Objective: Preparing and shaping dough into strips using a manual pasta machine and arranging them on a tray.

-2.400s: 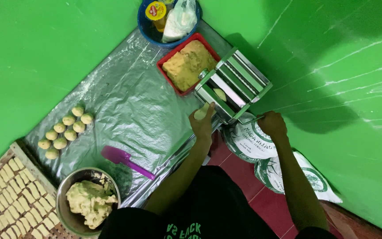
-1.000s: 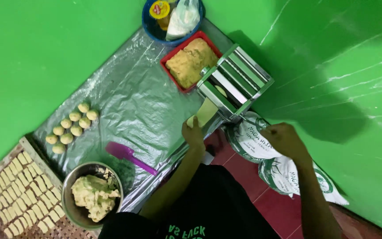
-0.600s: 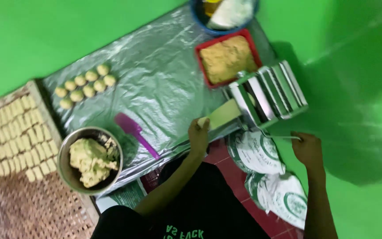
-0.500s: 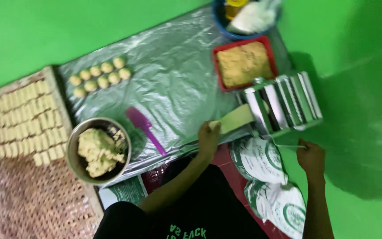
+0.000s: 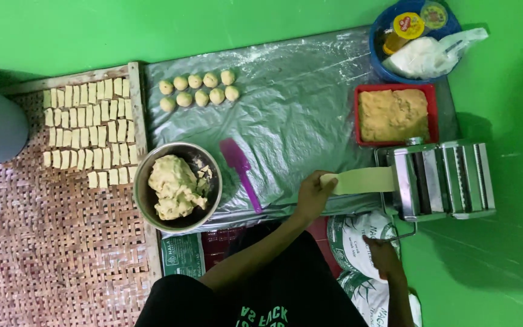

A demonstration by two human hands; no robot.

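Here, metal bowl (image 5: pixel 178 188) w/ dough lump (image 5: pixel 174 186), red tray (image 5: pixel 394 115) w/ crumbly filling (image 5: pixel 393 114)

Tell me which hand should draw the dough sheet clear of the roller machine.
Likely the left hand: it already holds the free end of the dough sheet. The right hand sits at the crank below the roller machine.

The roller machine (image 5: pixel 443 180) is shiny metal, and the dough strip (image 5: pixel 361 180) looks smooth and matt. Crinkled glossy plastic sheeting (image 5: pixel 298 121) lies beside a rough woven tray (image 5: pixel 55 254). The bowl (image 5: pixel 177 188) is dull metal.
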